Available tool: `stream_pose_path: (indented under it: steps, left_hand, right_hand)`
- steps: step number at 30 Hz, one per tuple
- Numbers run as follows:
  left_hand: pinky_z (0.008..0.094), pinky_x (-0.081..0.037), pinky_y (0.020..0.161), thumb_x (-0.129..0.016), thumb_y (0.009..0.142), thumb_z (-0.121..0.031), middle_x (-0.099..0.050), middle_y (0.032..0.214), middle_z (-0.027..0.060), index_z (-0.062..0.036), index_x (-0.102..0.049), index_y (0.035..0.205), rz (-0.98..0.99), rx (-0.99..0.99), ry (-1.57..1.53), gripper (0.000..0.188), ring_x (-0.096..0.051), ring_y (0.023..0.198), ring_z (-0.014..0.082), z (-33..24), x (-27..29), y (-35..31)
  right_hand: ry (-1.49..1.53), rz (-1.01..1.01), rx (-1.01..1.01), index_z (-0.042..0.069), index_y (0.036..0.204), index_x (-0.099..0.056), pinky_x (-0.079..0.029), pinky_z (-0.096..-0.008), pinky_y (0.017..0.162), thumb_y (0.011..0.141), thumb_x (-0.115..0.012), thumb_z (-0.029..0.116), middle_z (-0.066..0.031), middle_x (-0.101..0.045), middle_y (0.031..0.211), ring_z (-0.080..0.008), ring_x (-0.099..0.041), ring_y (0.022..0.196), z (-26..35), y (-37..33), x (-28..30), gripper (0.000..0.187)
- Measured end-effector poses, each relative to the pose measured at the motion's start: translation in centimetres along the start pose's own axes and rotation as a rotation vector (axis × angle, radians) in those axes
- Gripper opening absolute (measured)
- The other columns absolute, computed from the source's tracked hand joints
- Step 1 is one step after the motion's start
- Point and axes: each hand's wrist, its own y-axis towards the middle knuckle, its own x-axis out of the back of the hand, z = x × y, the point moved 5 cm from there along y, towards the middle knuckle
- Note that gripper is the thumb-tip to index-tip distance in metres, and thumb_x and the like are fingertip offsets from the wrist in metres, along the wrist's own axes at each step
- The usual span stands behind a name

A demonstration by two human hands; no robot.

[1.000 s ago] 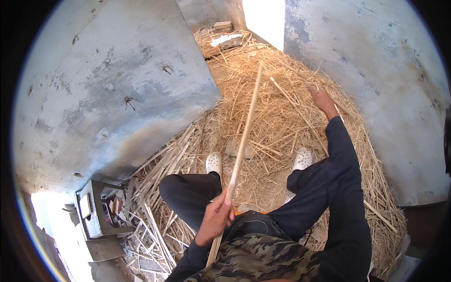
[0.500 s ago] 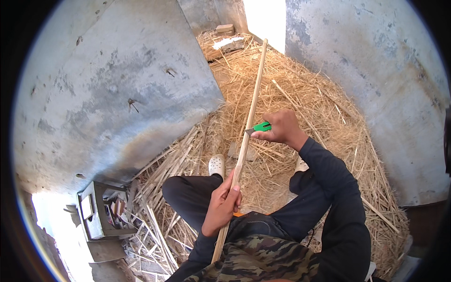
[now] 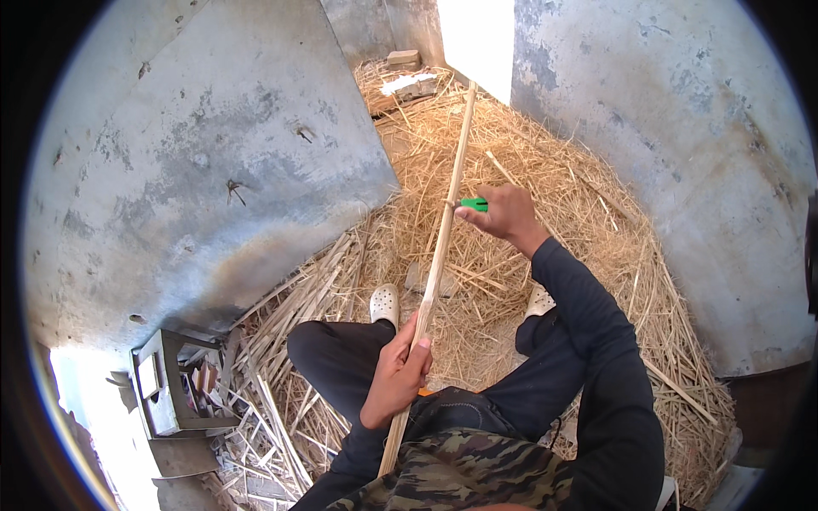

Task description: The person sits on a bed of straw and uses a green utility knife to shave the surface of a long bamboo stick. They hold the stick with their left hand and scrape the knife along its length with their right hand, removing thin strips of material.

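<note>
A long pale strip that looks like split bamboo (image 3: 444, 228) slants from my lap up toward the bright gap at the back. Around its lower part, just above my lap, my left hand (image 3: 398, 368) is closed. My right hand (image 3: 504, 213) grips a green utility knife (image 3: 474, 204) at the strip's right side, roughly midway along it. The knife's tip meets the strip, and a small bit stands out at that spot. Most of the knife handle is hidden inside my fist.
Loose straw-like shavings (image 3: 562, 196) cover the ground between two grey walls (image 3: 213, 170). Longer split strips (image 3: 328, 285) lie at the left. An open wooden box (image 3: 183, 383) with scraps inside stands at lower left. A brick (image 3: 404, 58) lies at the back. My legs are folded, in light clogs (image 3: 384, 303).
My right hand has moved the knife farther up the strip, away from me. My left hand keeps its hold low on the strip. The whole view has shifted slightly.
</note>
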Motion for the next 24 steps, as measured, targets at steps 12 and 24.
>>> stream_pose_path:
  steps: [12, 24]
  left_hand:
    - [0.0202, -0.039, 0.057, -0.049, 0.103, -0.023, -0.046, 0.074, -0.0036, -0.0063, -0.029, 0.152, 0.198, 0.144, 0.073, 0.056, -0.044, 0.064, 0.0040, 1.5, -1.7, -3.9]
    - [0.0188, -0.043, 0.051, -0.045, 0.103, -0.019, -0.053, 0.073, 0.0010, -0.0073, -0.028, 0.153, 0.081, 0.113, -0.153, 0.054, -0.047, 0.056, 0.0056, 2.9, 1.4, -1.8]
  right_hand:
    - [-0.116, 0.026, -0.631, 0.008, 0.069, -0.065, -0.040, -0.0412, 0.049, 0.085, -0.024, 0.086, -0.0051, -0.045, 0.051, -0.0230, -0.048, 0.049, -15.7, 1.4, 2.2, 0.090]
    - [0.036, 0.274, -0.659, 0.008, 0.055, -0.051, -0.038, -0.0357, 0.050, 0.088, -0.033, 0.081, -0.0029, -0.047, 0.053, -0.0158, -0.046, 0.049, -15.2, -2.5, 2.1, 0.082]
